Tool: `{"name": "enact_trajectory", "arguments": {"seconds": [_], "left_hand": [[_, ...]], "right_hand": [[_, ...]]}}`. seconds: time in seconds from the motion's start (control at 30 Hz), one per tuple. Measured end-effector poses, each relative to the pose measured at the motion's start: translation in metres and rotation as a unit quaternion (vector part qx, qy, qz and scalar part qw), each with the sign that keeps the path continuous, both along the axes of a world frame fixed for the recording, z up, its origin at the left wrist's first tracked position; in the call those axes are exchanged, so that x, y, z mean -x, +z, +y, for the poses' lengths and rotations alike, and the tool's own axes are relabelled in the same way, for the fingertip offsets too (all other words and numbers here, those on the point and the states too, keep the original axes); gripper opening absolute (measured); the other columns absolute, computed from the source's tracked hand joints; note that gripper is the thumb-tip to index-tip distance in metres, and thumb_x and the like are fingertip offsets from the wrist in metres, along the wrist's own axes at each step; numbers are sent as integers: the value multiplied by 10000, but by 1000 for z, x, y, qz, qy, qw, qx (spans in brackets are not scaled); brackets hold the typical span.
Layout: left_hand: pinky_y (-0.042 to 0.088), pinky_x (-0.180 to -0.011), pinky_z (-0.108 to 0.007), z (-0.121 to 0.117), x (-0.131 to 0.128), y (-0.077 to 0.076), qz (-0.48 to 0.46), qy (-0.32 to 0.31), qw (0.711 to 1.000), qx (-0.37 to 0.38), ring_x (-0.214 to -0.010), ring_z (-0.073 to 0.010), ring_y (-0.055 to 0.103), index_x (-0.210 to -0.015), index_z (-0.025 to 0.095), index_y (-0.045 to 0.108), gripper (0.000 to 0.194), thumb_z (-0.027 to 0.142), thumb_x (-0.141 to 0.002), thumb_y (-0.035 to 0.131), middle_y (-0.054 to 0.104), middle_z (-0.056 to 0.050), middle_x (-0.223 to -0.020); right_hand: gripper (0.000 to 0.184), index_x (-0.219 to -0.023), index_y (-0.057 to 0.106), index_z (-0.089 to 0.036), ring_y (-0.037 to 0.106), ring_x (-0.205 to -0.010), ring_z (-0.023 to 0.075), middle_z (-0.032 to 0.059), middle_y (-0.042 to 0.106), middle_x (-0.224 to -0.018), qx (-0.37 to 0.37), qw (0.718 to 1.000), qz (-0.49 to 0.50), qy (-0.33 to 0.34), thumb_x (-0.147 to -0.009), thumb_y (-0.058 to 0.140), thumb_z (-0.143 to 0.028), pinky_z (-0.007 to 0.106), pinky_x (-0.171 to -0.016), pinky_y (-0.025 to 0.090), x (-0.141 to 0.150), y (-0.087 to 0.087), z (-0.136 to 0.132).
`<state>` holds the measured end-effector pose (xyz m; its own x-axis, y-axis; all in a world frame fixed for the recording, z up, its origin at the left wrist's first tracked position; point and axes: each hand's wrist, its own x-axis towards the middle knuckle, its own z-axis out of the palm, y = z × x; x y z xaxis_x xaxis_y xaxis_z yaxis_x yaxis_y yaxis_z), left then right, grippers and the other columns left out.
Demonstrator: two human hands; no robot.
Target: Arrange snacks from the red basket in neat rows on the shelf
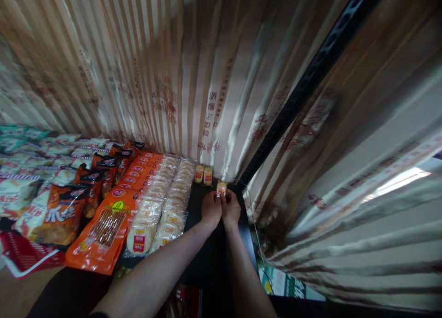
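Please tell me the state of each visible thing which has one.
Small yellow packet: held
Left hand: closed on packet
Right hand: closed on packet
Two yellow packets: side by side
Flat orange pouches: overlapping, in a row
Round white snacks: clear-wrapped, in two rows
Orange-black bags: lined up
Curtain: hanging in folds

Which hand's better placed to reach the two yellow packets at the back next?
Left hand, likely: it is nearer the two yellow packets, which sit left of both hands. The right hand is on the far side, near the black post. Both grip one small packet.
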<state>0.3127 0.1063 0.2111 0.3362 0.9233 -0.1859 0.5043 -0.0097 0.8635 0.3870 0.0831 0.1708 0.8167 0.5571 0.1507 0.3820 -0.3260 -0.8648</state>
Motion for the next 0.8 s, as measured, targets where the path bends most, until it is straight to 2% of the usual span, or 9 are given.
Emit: {"name": "enact_trajectory", "arguments": {"seconds": [0.3,0.47,0.8], "left_hand": [[391,-972,-276,13,-4,5,24,-26,999,-17,-1109,-194,560,-1114,167,625,367,243,-909,330,633,-81,-1188],[358,-1012,-234,22,-9,9,3,-20,999,-36,-1146,-167,540,-1149,134,611,369,185,-890,353,613,-80,-1227],[377,-1016,-244,32,-17,-3,-47,-21,998,-47,-1124,-153,558,-1152,140,601,373,178,-874,355,622,-72,-1209]], "right_hand": [[419,-1027,615,-155,640,-839,210,108,697,-950,-6,1000,-9,8,-736,459,-413,303,-753,458,-11,2,20],[424,-1029,606,-148,640,-855,222,123,692,-961,-13,1000,-6,15,-733,458,-413,315,-763,465,-17,0,31],[396,-1026,597,-170,642,-881,213,113,691,-994,-23,999,11,29,-745,475,-421,321,-784,473,-25,-8,46]]}}
